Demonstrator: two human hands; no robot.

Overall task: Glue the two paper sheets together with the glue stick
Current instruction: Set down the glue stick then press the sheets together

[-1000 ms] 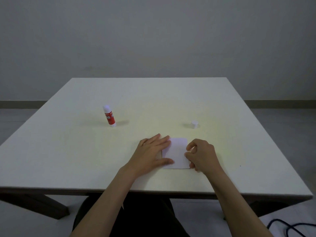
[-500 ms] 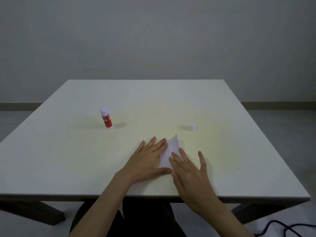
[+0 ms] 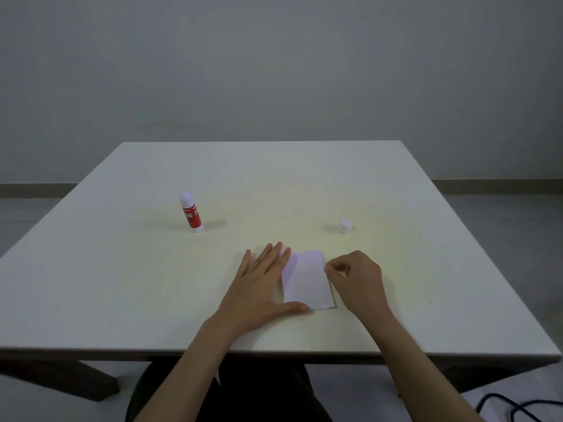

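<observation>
Small white paper sheets (image 3: 306, 280) lie stacked on the white table (image 3: 122, 284), near its front edge. My left hand (image 3: 260, 283) rests flat, fingers spread, over the stack's left side, thumb along its near edge. My right hand (image 3: 356, 277) is curled at the stack's right edge, fingertips pinching the paper's upper right side. A red and white glue stick (image 3: 191, 212) stands upright without its cap at the left middle of the table. Its white cap (image 3: 345, 225) stands apart at the right middle.
A grey wall rises behind the table. The table's front edge (image 3: 274, 353) runs just above my lap. A dark cable (image 3: 518, 406) lies on the floor at the lower right.
My right hand went from flat on the paper's near right to curled at its right edge, pinching it. The paper now lies flatter. My left hand has stayed on its left side.
</observation>
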